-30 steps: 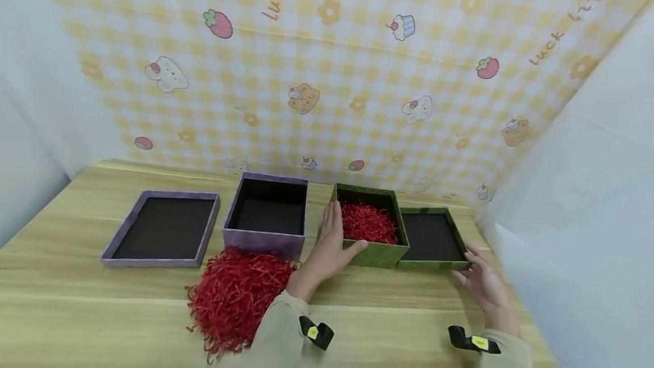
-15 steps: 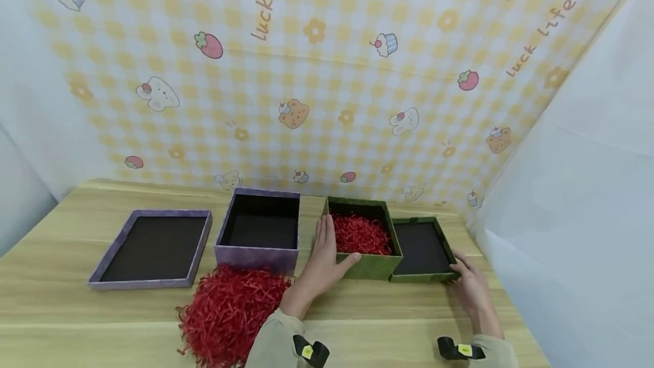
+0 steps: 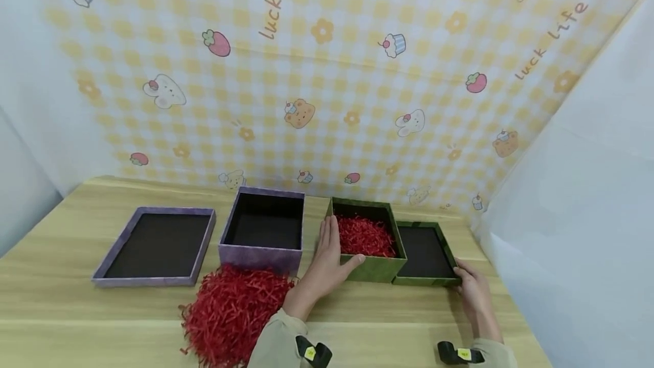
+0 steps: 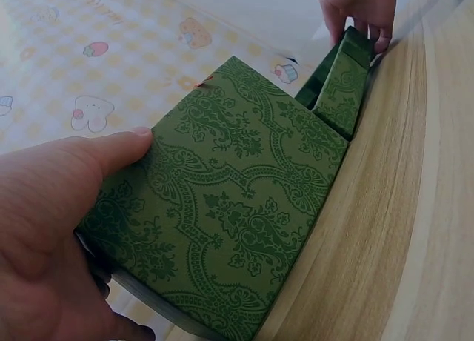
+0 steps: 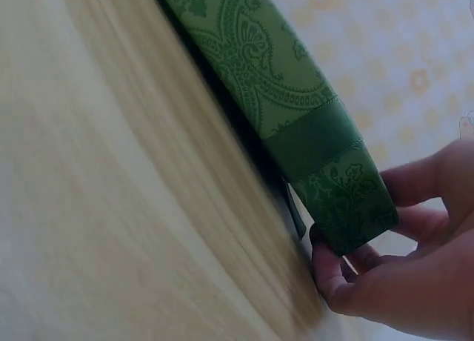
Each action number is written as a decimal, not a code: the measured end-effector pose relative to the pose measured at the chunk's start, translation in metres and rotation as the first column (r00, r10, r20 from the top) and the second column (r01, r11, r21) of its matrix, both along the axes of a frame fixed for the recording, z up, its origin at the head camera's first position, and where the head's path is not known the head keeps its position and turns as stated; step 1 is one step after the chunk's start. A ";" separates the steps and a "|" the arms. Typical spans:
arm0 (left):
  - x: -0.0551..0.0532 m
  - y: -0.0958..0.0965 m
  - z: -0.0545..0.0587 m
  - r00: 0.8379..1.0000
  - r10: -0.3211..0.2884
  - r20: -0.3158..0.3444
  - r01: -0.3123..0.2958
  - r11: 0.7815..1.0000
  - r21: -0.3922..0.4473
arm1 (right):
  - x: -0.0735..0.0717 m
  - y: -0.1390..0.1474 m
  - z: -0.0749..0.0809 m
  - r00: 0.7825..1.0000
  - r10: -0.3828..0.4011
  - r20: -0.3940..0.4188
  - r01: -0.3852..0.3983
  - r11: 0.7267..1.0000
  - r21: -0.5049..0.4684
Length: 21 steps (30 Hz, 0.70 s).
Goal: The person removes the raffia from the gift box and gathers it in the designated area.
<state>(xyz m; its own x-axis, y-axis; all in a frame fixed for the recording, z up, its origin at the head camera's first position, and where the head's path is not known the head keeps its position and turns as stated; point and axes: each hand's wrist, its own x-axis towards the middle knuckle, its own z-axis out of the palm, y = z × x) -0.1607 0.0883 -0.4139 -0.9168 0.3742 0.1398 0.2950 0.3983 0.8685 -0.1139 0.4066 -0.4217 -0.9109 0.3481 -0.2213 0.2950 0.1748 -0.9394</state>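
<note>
A green patterned box (image 3: 375,270) stands open-topped, with red shredded paper (image 3: 365,236) inside. My left hand (image 3: 327,263) lies along its left wall, fingers straight, the thumb touching the front wall. Beside the box on the right is a shallow green lid (image 3: 421,251), inner side up. My right hand (image 3: 475,291) holds the lid's near right corner; in the right wrist view, thumb and fingers (image 5: 333,278) close around that corner, above and below. The left fingertips are partly hidden in the left wrist view.
Left of the green box stands an empty purple box (image 3: 260,255); a purple lid (image 3: 143,281) lies farther left. A heap of red shredded paper (image 3: 235,317) sits in front of the purple box on the wooden table (image 3: 368,328). A checked cloth (image 3: 327,72) hangs behind.
The head view has tilted and shifted slightly. My right hand's fingers have settled closer about the lid's corner, and the lid sits slightly nearer the green box. The left hand stays on the box.
</note>
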 end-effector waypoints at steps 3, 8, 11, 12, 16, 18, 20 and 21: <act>0.000 0.000 0.000 1.000 -0.004 -0.003 0.004 1.000 0.005 | 0.001 -0.001 -0.002 0.999 -0.044 -0.006 0.044 0.996 0.078; 0.000 0.000 0.000 1.000 -0.006 0.003 0.006 1.000 0.003 | 0.002 -0.003 -0.005 0.991 -0.134 -0.018 0.136 0.980 0.143; 0.000 -0.001 0.000 1.000 -0.006 0.000 0.006 1.000 0.005 | 0.003 -0.001 -0.007 0.989 -0.149 -0.008 0.149 0.978 0.143; 0.000 -0.001 -0.001 1.000 -0.006 -0.001 0.006 1.000 0.004 | 0.003 -0.001 -0.008 0.989 -0.146 -0.002 0.144 0.978 0.149; 0.000 -0.001 -0.001 1.000 -0.005 -0.002 0.005 1.000 0.003 | 0.004 0.001 -0.008 0.992 -0.125 0.021 0.121 0.980 0.156; 0.000 -0.001 -0.001 1.000 -0.005 -0.001 0.005 1.000 0.001 | 0.004 0.002 -0.007 0.992 -0.123 0.027 0.118 0.982 0.150; 0.000 -0.001 0.000 1.000 -0.007 -0.002 0.007 1.000 0.003 | 0.004 0.003 -0.007 0.992 -0.120 0.028 0.115 0.985 0.128; 0.000 -0.001 0.000 1.000 -0.008 -0.002 0.008 1.000 0.003 | 0.004 0.004 -0.007 0.992 -0.121 0.029 0.117 0.987 0.113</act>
<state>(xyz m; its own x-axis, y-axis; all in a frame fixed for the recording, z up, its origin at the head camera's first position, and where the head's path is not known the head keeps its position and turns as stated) -0.1603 0.0874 -0.4144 -0.9135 0.3810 0.1425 0.2997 0.3936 0.8691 -0.1104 0.4107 -0.4282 -0.8540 0.4775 -0.2066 0.3524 0.2388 -0.9049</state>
